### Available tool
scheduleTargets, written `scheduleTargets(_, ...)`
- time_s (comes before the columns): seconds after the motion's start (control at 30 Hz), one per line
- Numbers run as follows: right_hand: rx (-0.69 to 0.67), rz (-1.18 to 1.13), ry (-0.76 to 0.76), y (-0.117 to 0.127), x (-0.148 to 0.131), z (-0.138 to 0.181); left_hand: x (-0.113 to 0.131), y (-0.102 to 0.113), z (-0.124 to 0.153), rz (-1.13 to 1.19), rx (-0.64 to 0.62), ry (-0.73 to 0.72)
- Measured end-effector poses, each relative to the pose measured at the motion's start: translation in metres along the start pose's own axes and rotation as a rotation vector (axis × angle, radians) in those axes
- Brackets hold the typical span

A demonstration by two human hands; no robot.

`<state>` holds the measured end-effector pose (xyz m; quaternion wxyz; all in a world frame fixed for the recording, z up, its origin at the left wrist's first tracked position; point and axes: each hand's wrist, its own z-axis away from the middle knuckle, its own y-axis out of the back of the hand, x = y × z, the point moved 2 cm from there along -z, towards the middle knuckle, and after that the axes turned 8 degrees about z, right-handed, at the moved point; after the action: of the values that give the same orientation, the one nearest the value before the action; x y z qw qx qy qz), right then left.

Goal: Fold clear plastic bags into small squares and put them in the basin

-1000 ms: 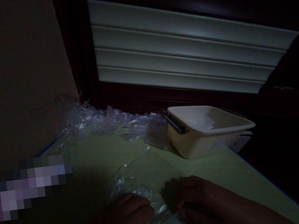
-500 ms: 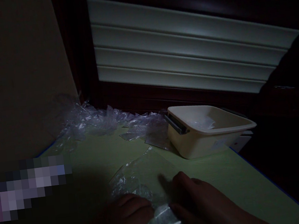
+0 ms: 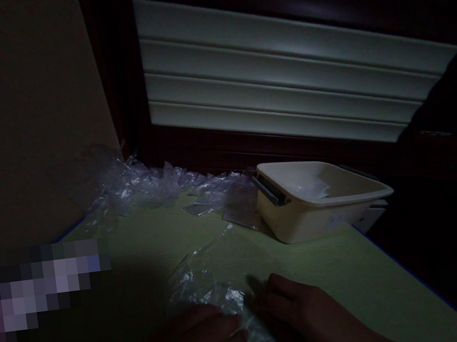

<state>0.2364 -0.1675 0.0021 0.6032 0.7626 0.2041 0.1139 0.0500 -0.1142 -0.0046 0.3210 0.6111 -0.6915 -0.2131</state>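
Observation:
A clear plastic bag (image 3: 200,277) lies on the pale green tabletop, crinkled and shiny toward its near end. My left hand (image 3: 207,337) rests over its near left part, fingers laid out flat with the tips pointing right. Across from it, my right hand (image 3: 307,308) has its fingers pressed together at the bag's right side, pinching the film. The fingertips of that hand are partly in dark shadow. Between the two hands a wrinkled stretch of film catches the light.
Behind the bag stands a cream plastic tub (image 3: 305,220) with dark handles and some clear film inside. Many clear plastic bags (image 3: 147,184) are heaped along the table's back edge. A slatted panel (image 3: 266,72) rises behind. A blurred patch (image 3: 47,287) covers the left side.
Both hands have shifted slightly toward me, and the left fingers have flattened out more. The film between the hands has moved and crumpled differently. The tub and heaped bags stay put.

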Motion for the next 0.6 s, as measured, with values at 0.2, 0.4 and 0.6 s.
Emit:
scheduleTargets(0.2, 0.049, 0.091, 0.024, 0.003, 0.002, 0.001, 0.001, 0.007, -0.006, -0.061, -0.109, 0.045)
scheduleTargets(0.4, 0.164, 0.131, 0.193, 0.023, -0.004, 0.003, -0.03, 0.026, 0.007, -0.019, -0.051, 0.244)
scheduleTargets(0.6, -0.005, 0.124, 0.175, 0.018, -0.002, 0.001, -0.067, 0.033, -0.003, -0.048, -0.279, 0.148)
